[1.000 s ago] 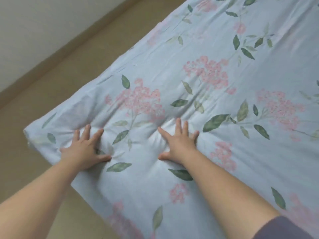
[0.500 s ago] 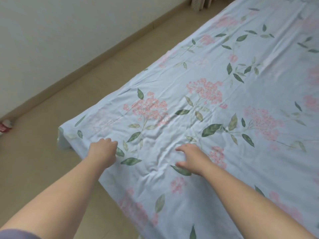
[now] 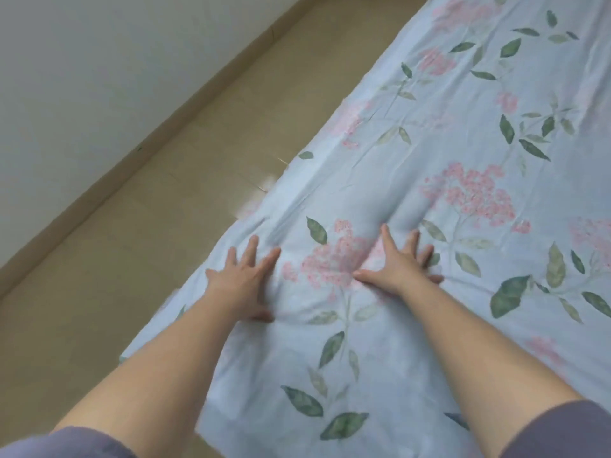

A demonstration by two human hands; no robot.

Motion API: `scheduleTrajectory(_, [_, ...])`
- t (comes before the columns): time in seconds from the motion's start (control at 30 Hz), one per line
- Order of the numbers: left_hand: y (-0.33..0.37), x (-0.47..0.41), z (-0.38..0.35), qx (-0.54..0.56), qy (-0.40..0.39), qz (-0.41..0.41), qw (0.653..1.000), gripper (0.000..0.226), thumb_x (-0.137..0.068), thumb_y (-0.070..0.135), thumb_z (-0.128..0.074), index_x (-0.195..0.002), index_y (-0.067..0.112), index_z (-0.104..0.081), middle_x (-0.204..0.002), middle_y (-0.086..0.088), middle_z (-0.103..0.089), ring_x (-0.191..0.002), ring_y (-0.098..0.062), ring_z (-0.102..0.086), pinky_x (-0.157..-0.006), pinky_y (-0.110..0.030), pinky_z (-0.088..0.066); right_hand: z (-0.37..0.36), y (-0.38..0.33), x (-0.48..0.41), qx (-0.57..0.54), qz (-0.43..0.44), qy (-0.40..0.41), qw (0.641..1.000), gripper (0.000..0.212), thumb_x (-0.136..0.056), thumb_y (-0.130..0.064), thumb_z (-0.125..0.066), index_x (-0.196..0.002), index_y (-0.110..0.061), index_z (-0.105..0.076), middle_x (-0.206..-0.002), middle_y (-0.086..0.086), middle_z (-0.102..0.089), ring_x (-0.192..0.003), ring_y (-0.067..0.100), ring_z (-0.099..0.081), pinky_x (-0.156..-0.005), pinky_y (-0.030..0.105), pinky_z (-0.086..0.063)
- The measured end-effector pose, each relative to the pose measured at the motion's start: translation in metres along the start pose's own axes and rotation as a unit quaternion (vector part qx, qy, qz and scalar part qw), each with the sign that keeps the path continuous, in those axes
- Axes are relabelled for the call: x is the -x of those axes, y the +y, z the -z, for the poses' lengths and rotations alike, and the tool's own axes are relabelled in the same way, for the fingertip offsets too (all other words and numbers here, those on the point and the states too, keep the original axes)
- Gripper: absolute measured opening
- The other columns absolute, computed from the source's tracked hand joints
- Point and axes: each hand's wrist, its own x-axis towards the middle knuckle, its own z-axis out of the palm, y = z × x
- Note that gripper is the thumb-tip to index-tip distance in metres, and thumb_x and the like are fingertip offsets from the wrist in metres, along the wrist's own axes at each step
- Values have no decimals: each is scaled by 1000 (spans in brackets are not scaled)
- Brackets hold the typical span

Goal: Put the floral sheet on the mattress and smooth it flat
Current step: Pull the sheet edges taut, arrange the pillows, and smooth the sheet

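Observation:
The floral sheet [image 3: 446, 166], pale blue with pink blossoms and green leaves, lies spread over the mattress, which it hides completely. My left hand [image 3: 243, 279] presses flat on the sheet near its left edge, fingers straight and spread. My right hand [image 3: 398, 264] presses flat a hand's width to the right, fingers spread, beside a pink flower cluster. The cloth dents under both palms, and creases run away from my fingertips toward the far side.
Beige tiled floor [image 3: 139, 246] runs along the left side of the bed. A white wall [image 3: 82, 77] with a tan skirting board borders the floor. The sheet's left edge hangs just over the side of the bed.
Both hands lifted with fingers curled half a second ago; now they press flat again with fingers spread, farther along the sheet's left edge.

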Motion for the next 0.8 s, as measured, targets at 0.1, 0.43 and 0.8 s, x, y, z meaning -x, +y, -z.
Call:
scheduleTrajectory(0.1, [-76,12,-12,7,-120,75,990,105,-68,68,-65,-147,44,0,-158,5,-9,-136,-24,-34,-99,-41,-43,-47,-78,26,128,173,-29,976,103,-68,-67,-66,-141,-58,5,-154,3,33,-141,40,24,-103,74,-3])
scheduleTrajectory(0.43, [-97,46,91,-100,-97,71,988,35,-84,29,-52,-117,22,-58,-112,4,-61,-98,-18,-62,-70,-28,-45,-15,-101,120,118,341,-173,916,50,-87,-37,-63,-135,-30,-51,-142,-4,-49,-131,20,-43,-105,39,-40])
scheduleTrajectory(0.8, [-18,50,183,-156,-35,-104,982,37,-91,27,-50,-127,20,-50,-125,-2,-53,-112,-23,-56,-80,-33,-44,118,-81,123,109,136,-43,984,53,-91,-32,-56,-141,-29,-42,-145,-1,-42,-132,21,-39,-99,38,-43])
